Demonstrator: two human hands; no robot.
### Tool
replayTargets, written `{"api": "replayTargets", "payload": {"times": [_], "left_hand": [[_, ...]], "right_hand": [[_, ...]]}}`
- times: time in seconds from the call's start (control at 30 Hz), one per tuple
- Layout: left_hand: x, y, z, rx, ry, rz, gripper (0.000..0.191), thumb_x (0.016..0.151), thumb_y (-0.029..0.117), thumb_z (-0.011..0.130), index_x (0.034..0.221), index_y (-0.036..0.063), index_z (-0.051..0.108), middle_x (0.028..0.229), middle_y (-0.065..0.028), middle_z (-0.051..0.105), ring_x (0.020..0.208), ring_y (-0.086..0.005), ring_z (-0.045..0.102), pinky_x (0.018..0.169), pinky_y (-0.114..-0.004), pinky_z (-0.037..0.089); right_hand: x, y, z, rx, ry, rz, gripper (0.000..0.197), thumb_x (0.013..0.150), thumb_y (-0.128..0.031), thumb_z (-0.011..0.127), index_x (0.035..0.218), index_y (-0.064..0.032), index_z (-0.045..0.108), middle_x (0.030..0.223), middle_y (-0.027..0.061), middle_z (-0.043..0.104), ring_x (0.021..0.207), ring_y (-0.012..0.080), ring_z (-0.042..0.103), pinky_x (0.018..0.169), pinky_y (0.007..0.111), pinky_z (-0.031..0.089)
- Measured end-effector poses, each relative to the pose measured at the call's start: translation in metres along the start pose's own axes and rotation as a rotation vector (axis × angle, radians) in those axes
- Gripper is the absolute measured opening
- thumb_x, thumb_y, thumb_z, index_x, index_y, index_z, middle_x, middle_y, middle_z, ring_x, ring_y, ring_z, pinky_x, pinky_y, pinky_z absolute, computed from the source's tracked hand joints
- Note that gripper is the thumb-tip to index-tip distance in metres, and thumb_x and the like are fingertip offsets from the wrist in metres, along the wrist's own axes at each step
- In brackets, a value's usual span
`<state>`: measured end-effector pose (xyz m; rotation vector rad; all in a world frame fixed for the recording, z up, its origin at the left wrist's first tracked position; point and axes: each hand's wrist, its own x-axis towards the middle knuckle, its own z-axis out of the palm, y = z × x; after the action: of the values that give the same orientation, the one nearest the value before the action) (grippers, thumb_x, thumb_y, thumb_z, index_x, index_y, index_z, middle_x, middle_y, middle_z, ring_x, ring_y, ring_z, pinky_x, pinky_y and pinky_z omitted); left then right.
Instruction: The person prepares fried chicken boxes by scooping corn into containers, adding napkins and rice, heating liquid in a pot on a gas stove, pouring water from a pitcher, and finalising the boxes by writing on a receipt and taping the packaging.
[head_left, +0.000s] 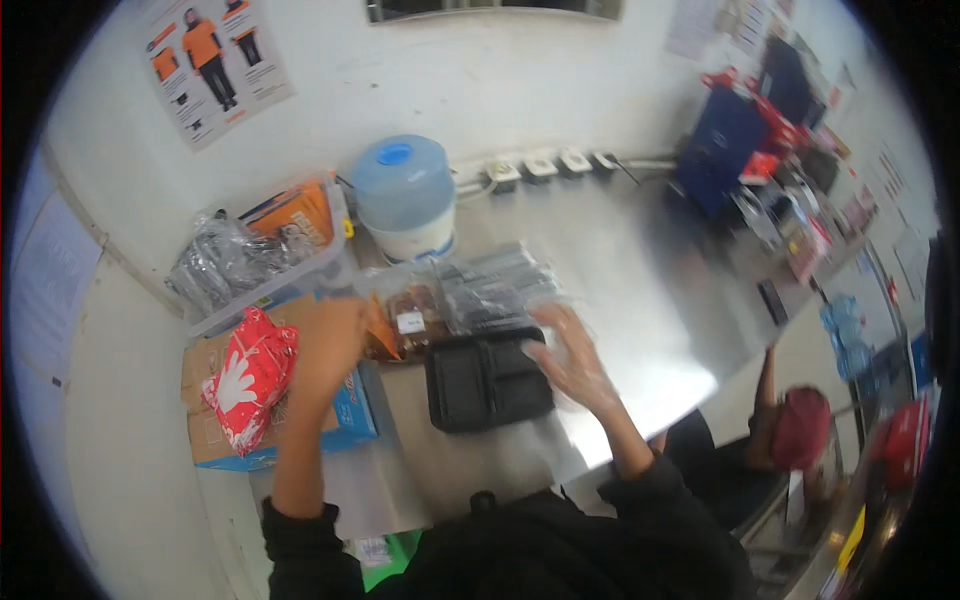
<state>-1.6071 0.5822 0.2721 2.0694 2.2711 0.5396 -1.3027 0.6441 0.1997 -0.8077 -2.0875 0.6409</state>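
A black plastic compartment tray (457, 390) lies on the steel table (622, 247) before me. My right hand (574, 356), in a clear plastic glove, is at the tray's right edge with thumb and fingers apart. Blurred, my left hand (337, 337) hovers over the edge of a cardboard box (206, 420), left of an orange packet (382, 326); its fingers cannot be made out. Behind the black tray stands a clear container of brown food (416, 304) with a white label. Beside that container lie plastic-wrapped items (499, 285).
A red plastic package (251, 382) rests on the cardboard box. Behind are a clear bin (277, 296) of wrapped packets and a blue-topped water container (401, 195). Sockets (540, 169) line the wall. At right, a phone-like object (772, 301) lies near the edge; a person in a red cap (801, 427) sits beyond.
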Motion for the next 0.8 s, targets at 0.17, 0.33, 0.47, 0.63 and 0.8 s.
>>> {"api": "replayTargets", "payload": {"times": [0.17, 0.33, 0.47, 0.63, 0.8], "left_hand": [[-0.025, 0.086, -0.069, -0.218, 0.384, 0.33, 0.016, 0.084, 0.015, 0.057, 0.084, 0.0, 0.061, 0.085, -0.0178, 0.06, 0.086, -0.0344, 0.056, 0.076, -0.04, 0.042], [-0.11, 0.155, -0.069, -0.347, 0.248, 0.669, 0.014, 0.085, 0.013, 0.057, 0.084, -0.0002, 0.06, 0.085, -0.0156, 0.058, 0.09, -0.0345, 0.053, 0.086, -0.039, 0.038], [-0.239, 0.277, 0.006, -0.537, -0.386, 1.232, 0.017, 0.084, 0.017, 0.059, 0.08, 0.0006, 0.06, 0.082, -0.0113, 0.059, 0.083, -0.027, 0.054, 0.079, -0.038, 0.038], [-0.379, 0.363, 0.161, -0.374, -0.715, 1.714, 0.014, 0.082, 0.02, 0.06, 0.084, 0.0069, 0.065, 0.081, -0.0057, 0.062, 0.087, -0.025, 0.054, 0.079, -0.043, 0.036], [-0.53, 0.472, 0.177, -0.381, -0.387, 2.429, 0.007, 0.079, 0.02, 0.06, 0.079, 0.0145, 0.064, 0.084, 0.0005, 0.058, 0.091, -0.0199, 0.053, 0.096, -0.049, 0.029]], "right_hand": [[-0.22, -0.036, -0.049, -0.101, 0.2, 0.634, 0.037, 0.078, -0.009, 0.059, 0.115, -0.0069, 0.054, 0.116, 0.0171, 0.055, 0.094, 0.0287, 0.06, 0.085, 0.04, 0.047], [-0.368, -0.108, -0.03, -0.166, 0.57, 0.823, 0.028, 0.082, -0.007, 0.055, 0.111, -0.006, 0.057, 0.098, 0.0106, 0.062, 0.09, 0.025, 0.061, 0.081, 0.036, 0.049], [-0.485, -0.199, -0.006, -0.009, 0.767, 1.144, 0.029, 0.084, -0.013, 0.053, 0.112, -0.0042, 0.055, 0.095, 0.0135, 0.062, 0.088, 0.0262, 0.061, 0.081, 0.037, 0.048], [-0.582, -0.263, 0.047, -0.24, 0.748, 1.385, 0.035, 0.085, -0.018, 0.052, 0.116, -0.0027, 0.051, 0.095, 0.0159, 0.061, 0.09, 0.0342, 0.06, 0.081, 0.041, 0.048], [-0.677, -0.353, 0.057, -0.133, 0.808, 1.832, 0.037, 0.085, -0.019, 0.054, 0.119, -0.0068, 0.048, 0.1, 0.0211, 0.06, 0.1, 0.0377, 0.056, 0.084, 0.047, 0.045]]}}
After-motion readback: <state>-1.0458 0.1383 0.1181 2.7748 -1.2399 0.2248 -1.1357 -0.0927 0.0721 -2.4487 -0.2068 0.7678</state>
